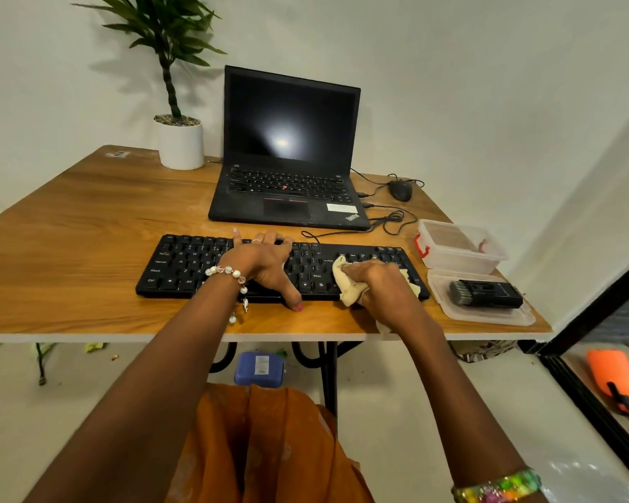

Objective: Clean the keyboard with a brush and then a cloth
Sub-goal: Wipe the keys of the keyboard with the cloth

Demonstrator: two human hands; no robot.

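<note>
A black keyboard (182,265) lies near the front edge of the wooden table (88,219). My left hand (266,263) rests across its middle, fingers over the far edge and thumb at the near edge, holding it steady. My right hand (382,285) grips a crumpled beige cloth (347,285) and presses it on the keyboard's right part. The black brush (485,294) lies on a clear plastic lid (487,314) to the right of the keyboard, apart from both hands.
An open black laptop (287,150) stands behind the keyboard, with a wired mouse (401,190) and loose cables (389,219) to its right. A clear plastic box (462,245) sits at the right edge. A potted plant (180,139) stands at the back left.
</note>
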